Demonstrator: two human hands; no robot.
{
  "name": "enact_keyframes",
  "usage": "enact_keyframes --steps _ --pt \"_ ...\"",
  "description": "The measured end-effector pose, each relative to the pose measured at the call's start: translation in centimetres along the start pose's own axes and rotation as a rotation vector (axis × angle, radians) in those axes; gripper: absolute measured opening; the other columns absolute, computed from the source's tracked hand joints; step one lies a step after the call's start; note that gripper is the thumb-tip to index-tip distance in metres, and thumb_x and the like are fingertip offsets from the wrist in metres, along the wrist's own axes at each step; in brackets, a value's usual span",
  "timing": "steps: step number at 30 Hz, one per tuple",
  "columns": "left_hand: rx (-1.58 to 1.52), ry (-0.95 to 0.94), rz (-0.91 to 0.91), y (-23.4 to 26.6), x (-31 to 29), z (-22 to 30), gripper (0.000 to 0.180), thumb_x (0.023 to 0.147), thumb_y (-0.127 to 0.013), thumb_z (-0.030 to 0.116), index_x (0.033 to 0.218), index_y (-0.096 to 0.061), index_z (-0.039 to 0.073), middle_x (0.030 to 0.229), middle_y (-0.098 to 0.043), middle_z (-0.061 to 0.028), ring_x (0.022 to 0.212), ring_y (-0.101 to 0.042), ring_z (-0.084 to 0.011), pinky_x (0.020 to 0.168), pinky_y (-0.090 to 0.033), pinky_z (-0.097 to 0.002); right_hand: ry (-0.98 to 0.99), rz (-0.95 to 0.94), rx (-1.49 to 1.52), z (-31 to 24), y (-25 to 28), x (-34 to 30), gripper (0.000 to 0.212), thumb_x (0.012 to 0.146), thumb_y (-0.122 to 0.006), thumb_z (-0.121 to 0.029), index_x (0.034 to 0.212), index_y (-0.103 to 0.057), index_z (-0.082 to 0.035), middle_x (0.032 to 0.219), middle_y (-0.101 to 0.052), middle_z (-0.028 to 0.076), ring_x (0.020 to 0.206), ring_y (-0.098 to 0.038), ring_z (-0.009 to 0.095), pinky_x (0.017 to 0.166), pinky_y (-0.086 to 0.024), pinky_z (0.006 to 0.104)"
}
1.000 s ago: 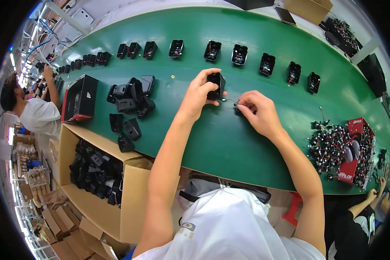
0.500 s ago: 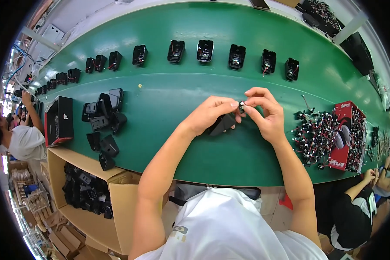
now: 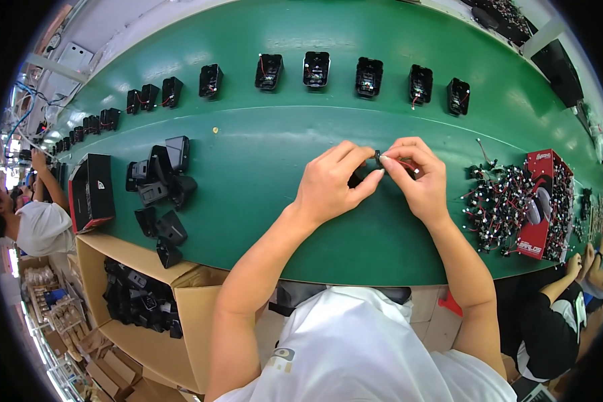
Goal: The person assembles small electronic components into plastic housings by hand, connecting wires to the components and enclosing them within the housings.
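My left hand (image 3: 329, 179) is closed round a black plastic housing (image 3: 358, 178), mostly hidden by the fingers and palm. My right hand (image 3: 421, 175) pinches a small black part (image 3: 378, 159) between thumb and fingertips. From it red wires (image 3: 407, 165) run under the right fingers. The left index fingertip reaches to this part, so both hands meet there, above the green table (image 3: 268, 181). Whether the part touches the housing cannot be seen.
Black housings with wires (image 3: 316, 70) stand in a row across the back. Loose black housings (image 3: 159, 175) lie at left, above a cardboard box (image 3: 201, 321) of black parts. At right, a pile of wired parts (image 3: 492, 208) adjoins a red box (image 3: 534, 244). Other people sit at both sides.
My left hand has turned, its back now covering most of the housing. Red wires now show at my right fingers. The view has shifted slightly.
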State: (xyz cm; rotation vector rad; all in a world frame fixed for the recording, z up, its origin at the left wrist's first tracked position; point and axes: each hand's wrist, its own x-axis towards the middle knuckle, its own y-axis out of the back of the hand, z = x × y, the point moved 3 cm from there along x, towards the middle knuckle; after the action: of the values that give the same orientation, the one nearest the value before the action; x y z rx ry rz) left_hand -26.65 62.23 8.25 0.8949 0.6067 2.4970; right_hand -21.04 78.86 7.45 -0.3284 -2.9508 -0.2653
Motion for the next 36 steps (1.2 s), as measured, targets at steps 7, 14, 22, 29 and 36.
enact_keyframes --steps 7,14,22,29,36 --pt "-0.69 0.568 -0.044 0.6 -0.1 -2.9 0.039 0.104 -0.046 0.037 0.109 -0.061 0.002 0.095 -0.067 -0.0087 0.09 -0.061 -0.0133 0.079 -0.049 -0.0285 0.216 0.008 -0.157 -1.9 -0.3 -0.2 0.009 0.083 -0.069 0.004 0.091 -0.067 0.001 0.1 -0.06 0.01 0.089 -0.061 0.014 0.075 -0.05 0.0255" --pt "-1.151 0.841 -0.177 1.5 -0.2 -1.7 0.039 0.104 -0.042 0.037 0.127 -0.052 0.006 0.11 -0.063 -0.0066 0.095 -0.06 -0.0119 0.082 -0.051 -0.0294 0.436 -0.027 -0.276 -3.7 -2.1 -1.7 0.017 0.073 -0.077 0.002 0.088 -0.07 -0.003 0.092 -0.062 0.009 0.079 -0.063 0.019 0.067 -0.051 0.0291" --pt "-1.125 0.741 -0.311 1.6 -0.5 -1.5 0.041 0.101 -0.043 0.021 0.137 -0.05 0.002 0.119 -0.061 -0.0077 0.106 -0.06 -0.0157 0.09 -0.051 -0.0328 0.485 -0.054 -0.509 -3.5 -2.5 -1.9 0.017 0.073 -0.076 0.004 0.086 -0.068 -0.003 0.095 -0.062 0.009 0.079 -0.062 0.022 0.068 -0.051 0.0307" --pt "-0.977 0.636 -0.377 1.5 -0.5 -0.9 0.038 0.097 -0.051 0.011 0.132 -0.055 0.0 0.12 -0.062 -0.0075 0.102 -0.06 -0.0134 0.087 -0.051 -0.0305 0.53 -0.082 -0.641 -3.3 -2.9 -1.8 0.02 0.069 -0.077 0.002 0.086 -0.067 -0.004 0.098 -0.063 0.008 0.087 -0.061 0.026 0.072 -0.051 0.035" --pt "-1.001 0.697 -0.24 0.6 -0.5 -1.4 0.038 0.092 -0.065 0.011 0.126 -0.058 -0.003 0.108 -0.067 -0.01 0.088 -0.066 -0.0127 0.078 -0.054 -0.0274 0.436 -0.095 -0.591 -3.9 -2.1 -1.6 0.021 0.07 -0.076 -0.004 0.089 -0.066 -0.006 0.124 -0.056 0.013 0.111 -0.055 0.03 0.083 -0.048 0.04"
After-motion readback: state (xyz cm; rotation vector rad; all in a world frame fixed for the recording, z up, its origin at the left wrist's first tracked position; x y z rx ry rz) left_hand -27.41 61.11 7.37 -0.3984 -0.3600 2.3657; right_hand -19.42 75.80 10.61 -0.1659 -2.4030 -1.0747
